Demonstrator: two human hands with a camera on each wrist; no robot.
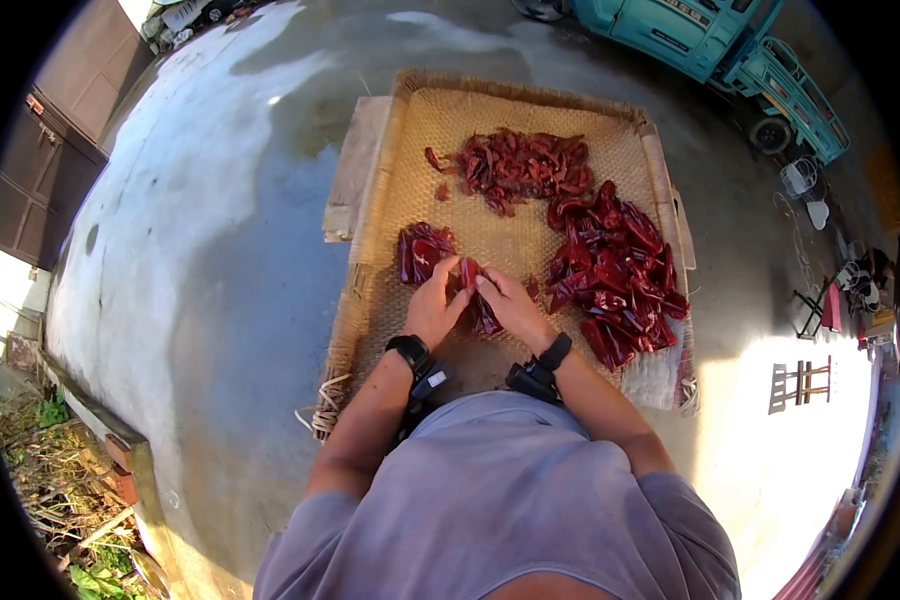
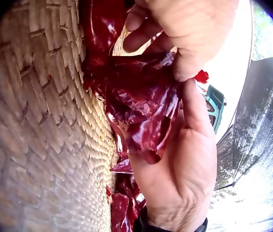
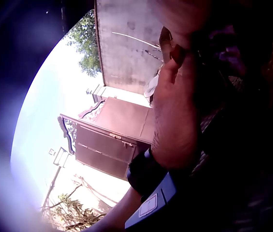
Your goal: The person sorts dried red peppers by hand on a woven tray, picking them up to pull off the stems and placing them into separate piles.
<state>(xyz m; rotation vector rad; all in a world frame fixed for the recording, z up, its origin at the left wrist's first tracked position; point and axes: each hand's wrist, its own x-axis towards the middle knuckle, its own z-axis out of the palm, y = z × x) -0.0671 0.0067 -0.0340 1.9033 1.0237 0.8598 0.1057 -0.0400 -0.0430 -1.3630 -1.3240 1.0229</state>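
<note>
A glossy dark-red pepper (image 1: 469, 270) is between my two hands, over the near part of a woven tray (image 1: 490, 100). My left hand (image 1: 434, 311) pinches its left side with thumb and fingers. From the right, my right hand (image 1: 513, 308) holds the other side. In the left wrist view, the pepper (image 2: 136, 96) looks split and spread, with my left hand (image 2: 189, 29) above and my right hand (image 2: 177, 169) below. The right wrist view is dark; my left hand (image 3: 175, 116) shows there, the pepper mostly hidden.
A small pile of flat red peppers (image 1: 422, 252) lies left of my hands. Glossy peppers (image 1: 615, 270) heap up on the right. Shrivelled red pieces (image 1: 525, 168) lie toward the far side. Boards (image 1: 358, 170) stick out under the tray; a teal vehicle (image 1: 660, 30) stands beyond.
</note>
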